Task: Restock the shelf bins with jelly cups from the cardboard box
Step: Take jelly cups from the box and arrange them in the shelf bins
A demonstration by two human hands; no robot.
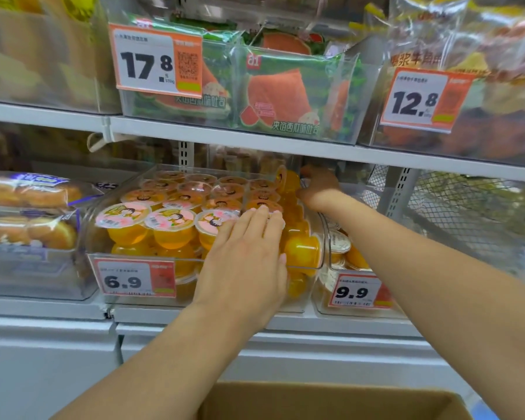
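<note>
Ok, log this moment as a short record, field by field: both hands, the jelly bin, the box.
left hand: flat, fingers straight, resting on the front cups
right hand: at the bin's back right corner, fingers hidden
jelly bin: clear, packed with orange jelly cups, some lying sideways along the right wall
price tag: 6.9
cardboard box: bottom of view, contents not visible

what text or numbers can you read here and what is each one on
"17.8": price tag on the upper bin of watermelon-print packs; its small print is unreadable.
"a1": watermelon-print pack; the Chinese line below is too blurred to quote.
"12.8": price tag on the upper right bin.
"6.9": price tag on the jelly cup bin.
"9.9": price tag on the bin to its right.
Jelly cup lids: print too small to read.
</note>
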